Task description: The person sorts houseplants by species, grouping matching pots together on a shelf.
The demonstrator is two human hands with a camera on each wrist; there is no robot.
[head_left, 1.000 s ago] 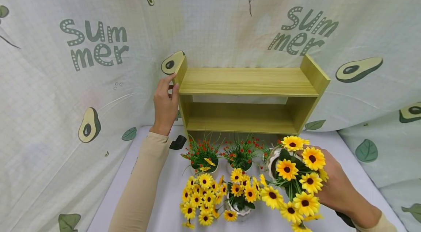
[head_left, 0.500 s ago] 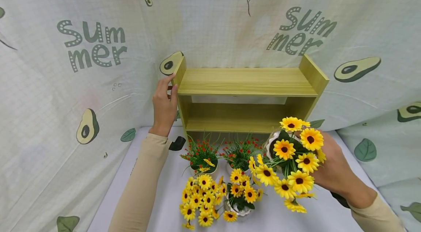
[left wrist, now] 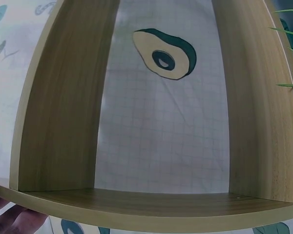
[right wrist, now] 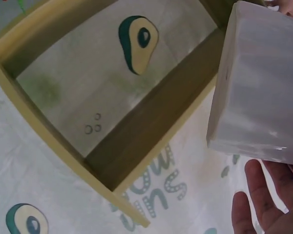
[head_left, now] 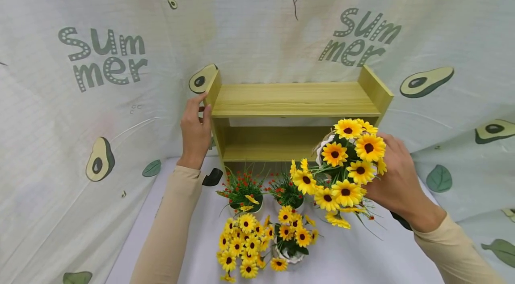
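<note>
On the white counter [head_left: 354, 257] stands a shelf [head_left: 293, 100]; a person's left grip [head_left: 195, 132], relaxed, touches its side; the right grip [head_left: 396, 181] holds a flowerpot [right wrist: 259, 87].

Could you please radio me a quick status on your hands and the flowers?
Left hand touching shelf's left side. Right hand holding potted yellow flowers aloft, in front of shelf. Possible obstruction: red-flowered plants standing before shelf.

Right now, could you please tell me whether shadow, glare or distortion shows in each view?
Head: brightly lit, though the shelf is darker on its lower tier. Left wrist: dimmer, the shelf's near edge bowed, probably by the lens. Right wrist: a few pale glints near the lower edge of the pot.
</note>
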